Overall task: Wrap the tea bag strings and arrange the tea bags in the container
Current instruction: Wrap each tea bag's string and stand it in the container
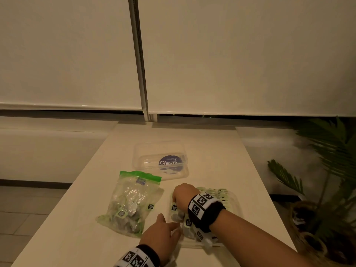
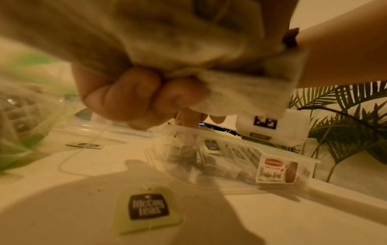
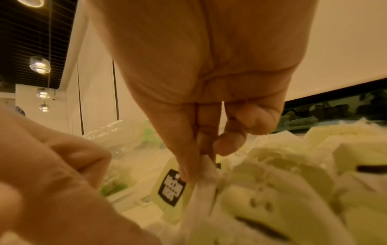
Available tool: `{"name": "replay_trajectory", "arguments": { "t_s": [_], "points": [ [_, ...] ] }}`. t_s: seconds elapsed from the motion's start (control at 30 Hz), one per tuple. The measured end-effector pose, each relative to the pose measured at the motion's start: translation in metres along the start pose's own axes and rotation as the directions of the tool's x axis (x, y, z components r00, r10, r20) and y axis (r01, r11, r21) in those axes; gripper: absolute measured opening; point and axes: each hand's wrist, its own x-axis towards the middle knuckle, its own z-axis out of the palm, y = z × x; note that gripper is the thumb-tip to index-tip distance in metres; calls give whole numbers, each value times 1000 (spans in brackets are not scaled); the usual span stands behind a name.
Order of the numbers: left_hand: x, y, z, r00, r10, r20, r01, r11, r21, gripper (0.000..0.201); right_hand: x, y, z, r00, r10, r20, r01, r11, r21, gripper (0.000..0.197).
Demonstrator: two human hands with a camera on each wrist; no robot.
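Note:
A clear plastic container (image 1: 236, 201) at the table's front right holds several tea bags with pale green tags. My right hand (image 1: 178, 195) reaches into its far left end and pinches the top of a tea bag (image 3: 206, 175) between thumb and forefinger; a dark-printed tag (image 3: 171, 188) stands beside it. My left hand (image 1: 167, 230) is at the container's near left corner, its fingers (image 2: 142, 96) curled round another tea bag (image 2: 240, 77). That hand is above the table, where a loose tag (image 2: 146, 208) lies flat.
A green-topped zip bag (image 1: 131, 201) of tea bags lies left of the container. A clear lid or tub with a round blue label (image 1: 169, 162) sits further back. A potted palm (image 1: 327, 170) stands off the table's right edge. Window blinds hang behind.

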Motion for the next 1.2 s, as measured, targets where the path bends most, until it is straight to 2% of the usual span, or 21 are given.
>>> {"name": "replay_trajectory", "arguments": {
  "t_s": [0.2,0.37,0.53,0.63,1.0,1.1,1.2],
  "points": [
    [9,2,4,1000,-22,19,21,999,41,42,1,6,5,998,-56,12,55,997,60,23],
    [12,2,5,997,-58,44,53,993,102,44,8,12,9,999,-50,-21,51,996,78,16],
    [9,4,3,998,4,64,-14,987,158,43,14,12,12,999,-12,-38,14,999,51,19],
    [9,0,4,999,-20,27,17,992,126,43,18,11,11,999,-15,-37,16,999,28,19],
    [13,2,2,993,-55,109,33,980,194,45,15,7,1,997,-43,-57,43,999,-5,20],
    [10,-4,1,995,-40,96,25,988,151,45,4,13,-8,991,-47,-125,65,987,144,14],
    [4,-12,-8,999,-30,19,30,999,26,46,-14,27,-18,975,38,-220,55,914,402,4]
  ]
}}
